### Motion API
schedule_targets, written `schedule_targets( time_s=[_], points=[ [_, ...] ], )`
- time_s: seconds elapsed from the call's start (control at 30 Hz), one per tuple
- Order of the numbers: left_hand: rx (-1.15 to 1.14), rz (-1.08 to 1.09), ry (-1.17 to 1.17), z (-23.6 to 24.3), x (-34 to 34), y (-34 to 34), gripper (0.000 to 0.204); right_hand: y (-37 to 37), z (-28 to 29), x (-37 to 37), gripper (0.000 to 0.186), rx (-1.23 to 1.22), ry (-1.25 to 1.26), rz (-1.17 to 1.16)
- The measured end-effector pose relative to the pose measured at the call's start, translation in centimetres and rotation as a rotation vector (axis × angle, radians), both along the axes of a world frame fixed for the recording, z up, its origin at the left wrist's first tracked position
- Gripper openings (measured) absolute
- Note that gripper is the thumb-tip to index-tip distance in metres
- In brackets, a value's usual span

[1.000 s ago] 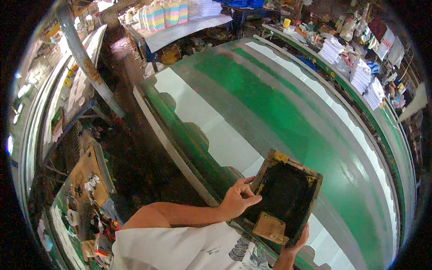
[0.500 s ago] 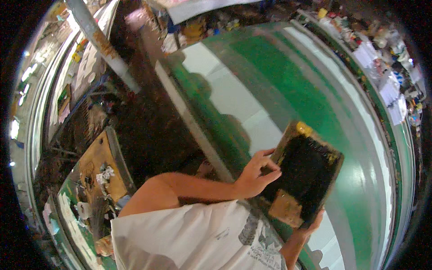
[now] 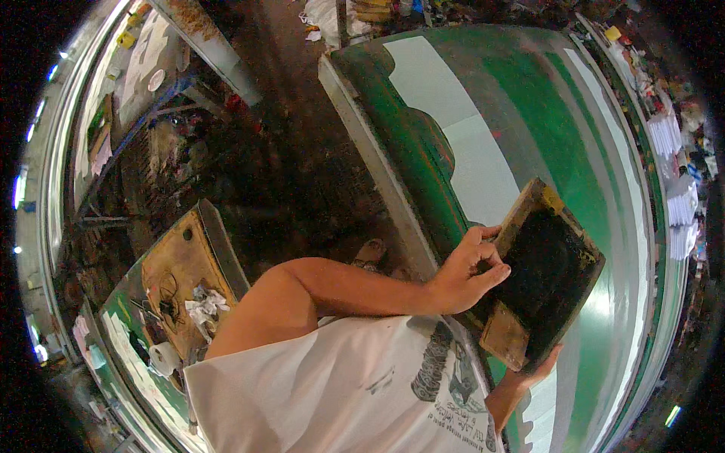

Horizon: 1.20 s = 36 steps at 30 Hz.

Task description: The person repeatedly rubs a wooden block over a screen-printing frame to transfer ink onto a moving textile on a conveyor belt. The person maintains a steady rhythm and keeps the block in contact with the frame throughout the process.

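Note:
A rectangular printing frame (image 3: 555, 260) with a worn wooden rim and a dark, ink-stained middle is held tilted above the long green table. My left hand (image 3: 474, 273) grips its left edge, thumb bent over the rim and fingers curled at the side. My right hand (image 3: 538, 370) supports the near right edge from below; most of its fingers are hidden under the frame. A brown flat piece (image 3: 505, 337) lies in the frame's near left corner, and yellow stains mark its far edge.
Pale panels with a wavy edge (image 3: 453, 121) lie along the green table (image 3: 521, 90). To my left stands a small wooden-topped bench (image 3: 170, 260) with crumpled white paper (image 3: 205, 306) and a white roll (image 3: 164, 358). A slanting rusty post (image 3: 211, 49) rises beyond. White paper stacks (image 3: 682, 208) line the right.
The view has shifted, so the table, bench and post sit differently in the picture. Both hands still hold the frame, which now appears slightly farther right.

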<state>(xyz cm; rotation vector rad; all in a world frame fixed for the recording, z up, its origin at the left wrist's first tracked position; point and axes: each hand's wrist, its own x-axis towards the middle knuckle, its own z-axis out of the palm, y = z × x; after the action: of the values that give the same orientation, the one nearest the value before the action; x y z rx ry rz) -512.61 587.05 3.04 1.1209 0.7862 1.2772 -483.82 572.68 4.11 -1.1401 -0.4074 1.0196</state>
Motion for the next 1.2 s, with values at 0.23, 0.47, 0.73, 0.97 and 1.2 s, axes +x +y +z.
schedule_targets(
  time_s=[0.23, 0.47, 0.73, 0.97, 1.2],
  points=[
    [0.115, 0.058, 0.152, -0.2, -1.1, 1.2, 0.014, 0.4, -3.1, 0.9, 0.059, -0.090, -0.408, 0.021],
    [0.082, -0.042, 0.320, 3.5, -0.8, 1.5, 0.021, 1.6, -4.9, 0.5, 0.064, 0.092, -0.007, -0.002],
    [0.205, -0.118, 0.410, 4.5, -0.3, 5.4, 0.021, 2.1, -8.2, -0.7, 0.060, 0.156, 0.053, -0.176],
    [0.252, -0.199, 0.311, 2.5, -3.5, 13.7, 0.027, 6.9, -7.6, -4.8, 0.063, 0.198, -0.067, -0.212],
    [0.227, -0.241, 0.377, -0.6, -14.6, 26.1, 0.033, 15.4, -7.9, -18.0, 0.061, 0.118, -0.271, -0.359]
  ],
)
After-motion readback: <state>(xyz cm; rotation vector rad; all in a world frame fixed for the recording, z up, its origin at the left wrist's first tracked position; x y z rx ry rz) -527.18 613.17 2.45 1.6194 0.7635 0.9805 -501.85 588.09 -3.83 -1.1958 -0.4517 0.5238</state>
